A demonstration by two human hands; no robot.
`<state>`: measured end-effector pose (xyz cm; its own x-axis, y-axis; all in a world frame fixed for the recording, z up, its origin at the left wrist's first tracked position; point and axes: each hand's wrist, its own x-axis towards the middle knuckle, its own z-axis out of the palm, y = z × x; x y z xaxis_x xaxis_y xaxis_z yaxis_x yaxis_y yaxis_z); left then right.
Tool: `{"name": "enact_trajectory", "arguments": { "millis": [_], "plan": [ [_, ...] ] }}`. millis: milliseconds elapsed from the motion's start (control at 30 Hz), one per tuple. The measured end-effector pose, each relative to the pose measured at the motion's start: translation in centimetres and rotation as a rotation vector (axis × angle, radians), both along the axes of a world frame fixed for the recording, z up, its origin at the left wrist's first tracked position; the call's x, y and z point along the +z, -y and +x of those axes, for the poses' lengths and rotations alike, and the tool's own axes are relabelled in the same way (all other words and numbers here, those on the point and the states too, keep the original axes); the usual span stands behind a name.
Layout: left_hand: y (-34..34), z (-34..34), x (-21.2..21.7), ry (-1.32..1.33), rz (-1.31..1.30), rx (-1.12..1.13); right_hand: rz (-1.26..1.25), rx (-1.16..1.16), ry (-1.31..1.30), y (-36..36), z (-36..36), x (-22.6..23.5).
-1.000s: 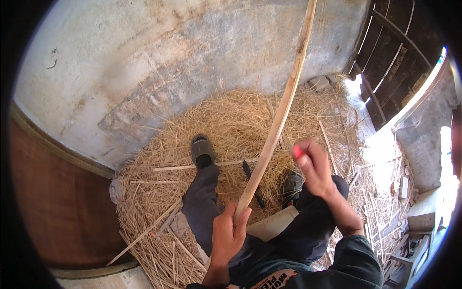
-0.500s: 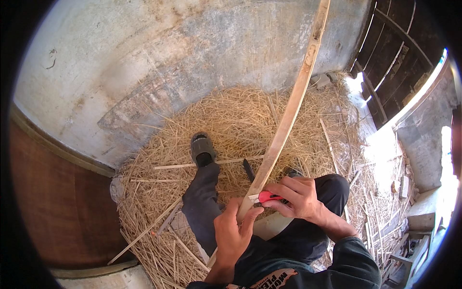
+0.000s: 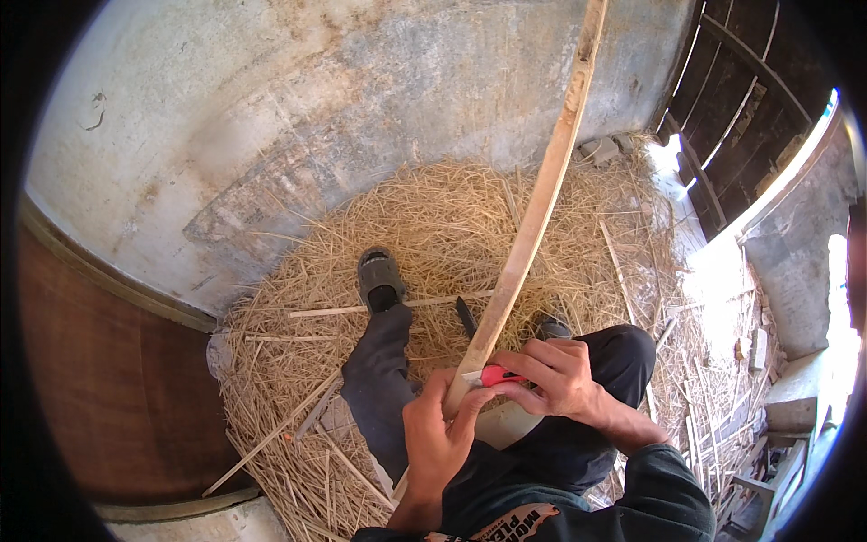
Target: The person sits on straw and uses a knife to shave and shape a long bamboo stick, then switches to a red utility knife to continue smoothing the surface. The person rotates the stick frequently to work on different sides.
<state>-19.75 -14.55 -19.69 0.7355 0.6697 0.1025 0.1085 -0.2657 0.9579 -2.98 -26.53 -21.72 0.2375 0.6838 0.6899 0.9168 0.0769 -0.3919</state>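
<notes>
A long, pale bamboo strip (image 3: 533,230) slants up from my lap toward the wall's top edge. My left hand (image 3: 438,432) is closed around its lower part, thumb and fingers on either side. In my right hand (image 3: 555,375) is a red utility knife (image 3: 498,374), gripped between thumb and fingers. Its short blade lies against the strip's edge, just above my left fingertips. My left thumb is close to the knife, and whether it touches cannot be made out. Behind the strip, a dark pointed blade-like object (image 3: 466,316) sticks up from the straw.
Straw-like shavings (image 3: 452,208) cover the floor around my feet. A grey shoe (image 3: 379,275) is on my left foot. Loose thin strips (image 3: 275,443) lie at the left. Beyond stands a stained wall (image 3: 406,99); dark wooden boards (image 3: 741,99) are at the upper right, a brown panel (image 3: 117,370) at the left.
The bamboo strip's upper part has swung slightly left. My right hand and the knife have shifted a little, with the blade still at the strip. My left hand has barely moved.
</notes>
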Motion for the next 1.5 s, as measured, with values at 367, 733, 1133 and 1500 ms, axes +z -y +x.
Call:
{"name": "enact_trajectory", "arguments": {
  "millis": [367,733,1133,1500],
  "plan": [
    [0.0,0.0,0.2,-0.045,-0.069,-0.014,-0.009,-0.084,0.077,0.1,-0.4,0.6],
    [0.1,0.1,0.6,-0.071,0.043,0.025,-0.017,-0.137,0.131,0.0,0.0,1.7],
    [-0.2,-3.2,-2.2,-0.154,-0.206,-0.155,0.181,-0.463,-0.280,2.7,6.5,0.9],
    [-1.3,-1.4,-1.2,-0.014,-0.278,-0.205,0.017,0.003,-0.073,0.4,0.3,-0.1]
  ]
}}
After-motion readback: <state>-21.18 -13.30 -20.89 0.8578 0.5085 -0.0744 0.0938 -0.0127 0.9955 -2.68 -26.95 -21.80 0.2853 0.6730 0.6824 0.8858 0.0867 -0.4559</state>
